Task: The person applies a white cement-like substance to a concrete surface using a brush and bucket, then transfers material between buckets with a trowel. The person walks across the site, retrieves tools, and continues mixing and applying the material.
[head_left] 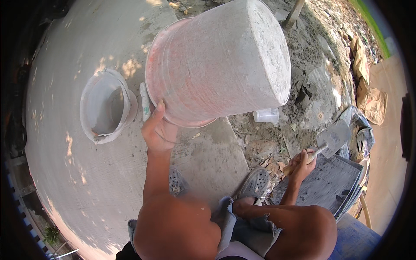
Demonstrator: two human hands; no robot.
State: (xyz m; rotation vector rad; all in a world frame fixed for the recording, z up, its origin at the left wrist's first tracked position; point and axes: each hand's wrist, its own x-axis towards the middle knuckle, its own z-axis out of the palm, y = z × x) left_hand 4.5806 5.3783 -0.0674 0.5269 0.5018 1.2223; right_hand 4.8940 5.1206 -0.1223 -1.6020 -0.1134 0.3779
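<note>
My left hand [159, 130] grips the rim of a large, mortar-smeared bucket [208, 65], reddish under its pale coating. The bucket is tipped on its side, its base toward the right and its mouth toward the left, so its inside is hidden. My thumb shows at the rim; the other fingers are mostly hidden. A wire handle with a white grip [144, 102] hangs at the mouth. Lower right, my right hand [302, 162] is closed around the wooden handle of a trowel [335, 138], whose flat grey blade points up and right, above some dark sheets.
A second, whitish bucket [126, 106] with grey residue stands on the concrete slab [65, 143] at left. Beyond the large bucket are a clear plastic cup [266, 115], wet-looking grey mortar [318, 69] and a post [294, 13]. Torn paper bags [372, 104] and stacked dark sheets [323, 184] lie right.
</note>
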